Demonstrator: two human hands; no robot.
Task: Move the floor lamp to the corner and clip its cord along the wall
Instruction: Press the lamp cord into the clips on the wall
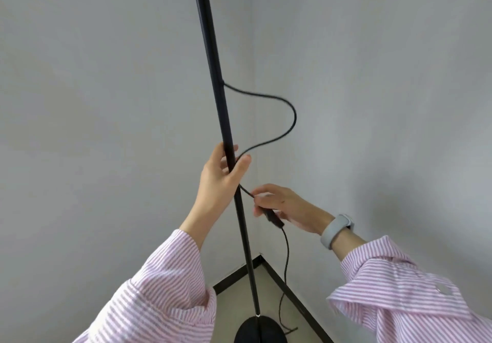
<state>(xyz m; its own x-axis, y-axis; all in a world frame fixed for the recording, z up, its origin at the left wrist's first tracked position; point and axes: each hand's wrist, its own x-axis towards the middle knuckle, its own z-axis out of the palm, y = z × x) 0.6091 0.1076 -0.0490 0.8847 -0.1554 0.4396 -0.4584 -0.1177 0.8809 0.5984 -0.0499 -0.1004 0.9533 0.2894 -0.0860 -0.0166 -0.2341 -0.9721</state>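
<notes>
The black floor lamp pole rises through the middle of the view, its round black base on the floor near the room corner. My left hand is wrapped around the pole at mid height. A black cord leaves the pole higher up, loops to the right, passes behind my left fingers and runs into my right hand. My right hand pinches the cord at its inline switch. Below the switch the cord hangs down to the floor beside the base. The lamp head is out of view.
Two grey walls meet in a corner just behind the pole, with a black skirting board along the beige floor. Striped pink sleeves cover both forearms; a grey wristband sits on my right wrist. No cord clips are visible.
</notes>
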